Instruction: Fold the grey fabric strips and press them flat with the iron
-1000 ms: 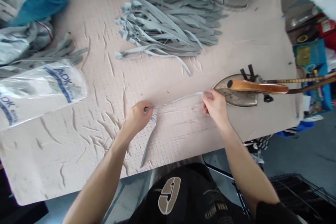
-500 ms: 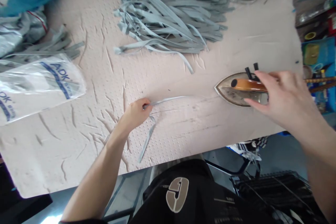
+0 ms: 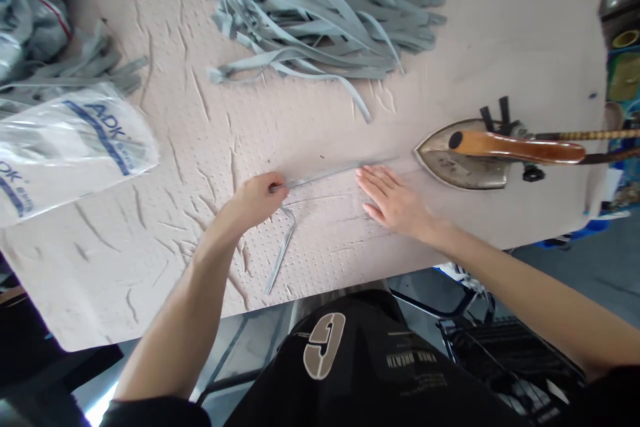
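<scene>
Between the fingers of my left hand (image 3: 257,199) is a narrow grey fabric strip (image 3: 325,173), pinched near its middle. One end stretches right along the table; the other hangs out below the hand in a bent tail. My right hand (image 3: 393,199) lies flat with fingers extended, its fingertips touching the strip's right part. Just right of that hand an iron (image 3: 460,167) with a wooden handle rests on its soleplate, tip pointing left, untouched. Above both hands lies a big heap of grey fabric strips (image 3: 325,20).
The padded table (image 3: 170,287) has a wrinkled, dimpled cover on its left half. Clear plastic bags with blue print (image 3: 75,153) and more grey strips (image 3: 100,67) lie at left. The iron's cords (image 3: 607,136) run off right. Part of another metal object shows at the top edge.
My right hand has let go of the iron's handle and moved left onto the strip. My left hand still pinches the strip. The view has shifted slightly.
</scene>
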Demonstrator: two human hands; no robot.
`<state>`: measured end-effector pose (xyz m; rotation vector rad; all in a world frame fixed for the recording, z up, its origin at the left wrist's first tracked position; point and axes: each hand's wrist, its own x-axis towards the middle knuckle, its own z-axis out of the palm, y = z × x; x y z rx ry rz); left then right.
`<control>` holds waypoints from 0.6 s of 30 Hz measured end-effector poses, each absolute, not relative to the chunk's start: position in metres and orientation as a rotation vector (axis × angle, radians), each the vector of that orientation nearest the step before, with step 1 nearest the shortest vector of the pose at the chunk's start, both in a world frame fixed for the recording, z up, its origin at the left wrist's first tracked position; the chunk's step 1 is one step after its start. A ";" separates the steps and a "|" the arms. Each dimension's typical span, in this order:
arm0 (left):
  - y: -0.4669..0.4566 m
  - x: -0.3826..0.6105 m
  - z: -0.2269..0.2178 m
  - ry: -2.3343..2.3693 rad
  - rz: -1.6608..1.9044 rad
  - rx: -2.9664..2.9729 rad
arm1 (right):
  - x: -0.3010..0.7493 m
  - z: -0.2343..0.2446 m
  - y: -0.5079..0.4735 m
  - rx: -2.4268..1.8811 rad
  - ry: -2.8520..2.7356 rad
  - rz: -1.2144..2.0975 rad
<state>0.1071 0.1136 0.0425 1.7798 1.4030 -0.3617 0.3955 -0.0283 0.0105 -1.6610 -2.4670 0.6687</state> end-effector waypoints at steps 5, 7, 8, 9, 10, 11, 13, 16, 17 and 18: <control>0.114 0.111 0.046 1.424 -0.416 1.783 | 0.402 0.010 -0.026 -1.667 -2.465 0.530; 0.115 0.112 0.048 1.422 -0.429 1.786 | 0.400 0.010 -0.025 -1.694 -2.461 0.515; 0.115 0.112 0.048 1.418 -0.436 1.788 | 0.400 0.009 -0.025 -1.709 -2.454 0.519; 0.116 0.112 0.049 1.413 -0.442 1.790 | 0.399 0.009 -0.024 -1.723 -2.447 0.527; 0.116 0.113 0.050 1.408 -0.449 1.790 | 0.399 0.008 -0.023 -1.735 -2.439 0.531; 0.117 0.114 0.051 1.406 -0.457 1.790 | 0.399 0.008 -0.022 -1.742 -2.435 0.526; 0.117 0.116 0.053 1.410 -0.481 1.792 | 0.400 0.007 -0.020 -1.742 -2.438 0.495; 0.117 0.119 0.056 1.422 -0.510 1.808 | 0.402 0.007 -0.016 -1.754 -2.440 0.453; 0.117 0.119 0.057 1.424 -0.512 1.813 | 0.404 0.008 -0.015 -1.768 -2.432 0.451; 0.116 0.119 0.057 1.426 -0.512 1.814 | 0.405 0.008 -0.015 -1.783 -2.423 0.455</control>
